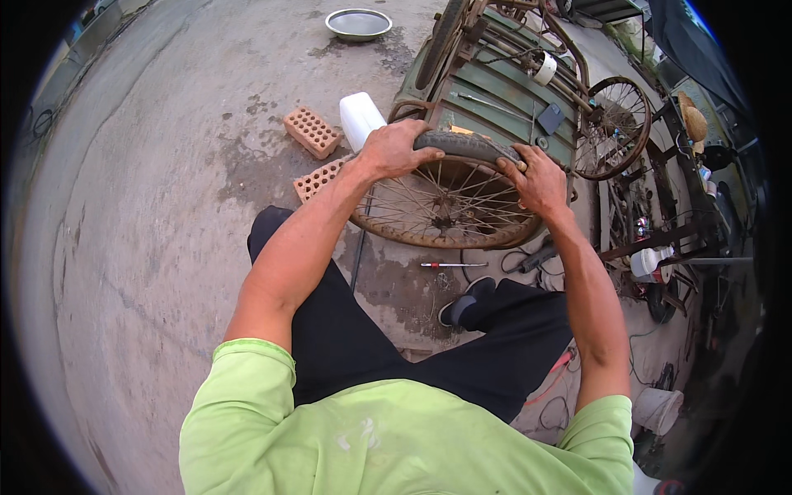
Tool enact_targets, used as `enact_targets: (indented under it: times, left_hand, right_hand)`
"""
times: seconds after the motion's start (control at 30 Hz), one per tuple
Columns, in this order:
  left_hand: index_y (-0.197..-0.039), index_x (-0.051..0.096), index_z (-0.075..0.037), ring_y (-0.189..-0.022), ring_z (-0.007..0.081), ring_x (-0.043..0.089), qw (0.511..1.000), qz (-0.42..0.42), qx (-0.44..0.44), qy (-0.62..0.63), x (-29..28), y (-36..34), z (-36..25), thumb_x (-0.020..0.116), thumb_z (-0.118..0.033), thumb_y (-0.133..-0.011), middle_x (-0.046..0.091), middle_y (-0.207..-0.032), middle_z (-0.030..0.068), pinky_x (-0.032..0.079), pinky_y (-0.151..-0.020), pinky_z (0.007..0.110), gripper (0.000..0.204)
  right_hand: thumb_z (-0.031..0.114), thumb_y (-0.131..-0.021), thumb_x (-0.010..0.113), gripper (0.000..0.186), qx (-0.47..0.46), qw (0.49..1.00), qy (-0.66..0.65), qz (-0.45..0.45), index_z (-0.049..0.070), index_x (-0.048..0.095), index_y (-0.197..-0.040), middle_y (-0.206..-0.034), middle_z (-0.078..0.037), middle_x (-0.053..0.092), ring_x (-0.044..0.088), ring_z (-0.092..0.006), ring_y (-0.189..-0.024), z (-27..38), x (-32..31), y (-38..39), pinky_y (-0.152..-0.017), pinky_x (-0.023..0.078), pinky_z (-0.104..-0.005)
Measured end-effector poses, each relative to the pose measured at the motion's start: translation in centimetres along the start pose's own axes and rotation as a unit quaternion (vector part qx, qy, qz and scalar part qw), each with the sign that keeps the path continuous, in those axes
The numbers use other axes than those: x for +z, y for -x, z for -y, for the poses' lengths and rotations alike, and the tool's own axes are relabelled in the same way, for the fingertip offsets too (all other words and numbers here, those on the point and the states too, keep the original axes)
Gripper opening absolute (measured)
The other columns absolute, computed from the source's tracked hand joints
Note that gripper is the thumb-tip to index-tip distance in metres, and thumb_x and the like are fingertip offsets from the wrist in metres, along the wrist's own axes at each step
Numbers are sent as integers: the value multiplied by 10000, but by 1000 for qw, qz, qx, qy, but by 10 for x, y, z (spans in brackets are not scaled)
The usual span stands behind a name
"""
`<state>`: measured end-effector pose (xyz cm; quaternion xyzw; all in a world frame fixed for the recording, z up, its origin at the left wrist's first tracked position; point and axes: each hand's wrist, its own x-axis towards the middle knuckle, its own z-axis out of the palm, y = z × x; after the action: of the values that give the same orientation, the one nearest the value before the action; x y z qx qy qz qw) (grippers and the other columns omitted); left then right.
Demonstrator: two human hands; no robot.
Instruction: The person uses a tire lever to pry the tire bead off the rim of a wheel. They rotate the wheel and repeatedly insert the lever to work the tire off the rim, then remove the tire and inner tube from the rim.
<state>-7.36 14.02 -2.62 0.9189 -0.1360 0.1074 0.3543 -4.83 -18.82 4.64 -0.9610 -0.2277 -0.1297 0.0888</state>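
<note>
A rusty spoked wheel (pixel 444 205) stands tilted in front of my knees, its black tire (pixel 472 147) along the far upper edge. My left hand (pixel 398 152) is closed over the tire at its left, thumb lying along the tread. At the right, my right hand (pixel 535 178) grips the same tire with the fingers curled over it. Whether the tire is seated in the rim all along cannot be made out, since my hands cover parts of it.
Beyond the wheel lies an overturned green cart (pixel 503 99) with another wheel (pixel 612 128) and a phone (pixel 550 118). Left are perforated bricks (pixel 312 132), a white jug (pixel 360 118) and a metal basin (pixel 358 25). A red-and-silver rod (pixel 452 265) lies on the ground near my foot.
</note>
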Motion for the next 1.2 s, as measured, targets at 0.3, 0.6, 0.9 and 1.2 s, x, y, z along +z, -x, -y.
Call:
enact_targets:
  times: [0.3,0.6,0.9,1.2]
  left_hand:
    - [-1495,642,16,-1266,345,702,977,141,-141,78,9,38,80,885,-406,-935,738,-1375,248,525,-1090,428,742]
    - [-1384,756,-44,-1255,313,681,984,30,-99,148,-7,13,32,952,-450,-842,721,-1361,145,528,-1078,423,706]
    - [-1263,818,-74,-1168,301,710,991,2,76,-107,-7,-22,-78,906,-566,-835,738,-1170,94,590,-968,450,658]
    - [-1375,750,-89,-1274,343,689,992,4,80,-94,3,-22,-56,882,-498,-865,746,-1274,141,522,-1117,475,666]
  right_hand:
    - [622,-1081,649,613,76,991,-73,-76,125,725,-1432,-1164,-136,762,750,-350,-1050,-113,22,56,-907,577,-452]
    - [473,-1121,694,526,131,924,-326,-149,13,756,-1369,-1020,-60,770,671,-139,-945,-159,44,104,-855,545,-310]
    - [364,-1132,697,375,105,917,-362,-132,36,788,-1287,-1029,-45,758,677,-149,-947,-69,43,69,-864,544,-306]
    - [415,-974,826,404,-101,990,-67,-67,54,813,-1156,-1048,-129,788,712,-339,-979,-18,8,23,-856,571,-443]
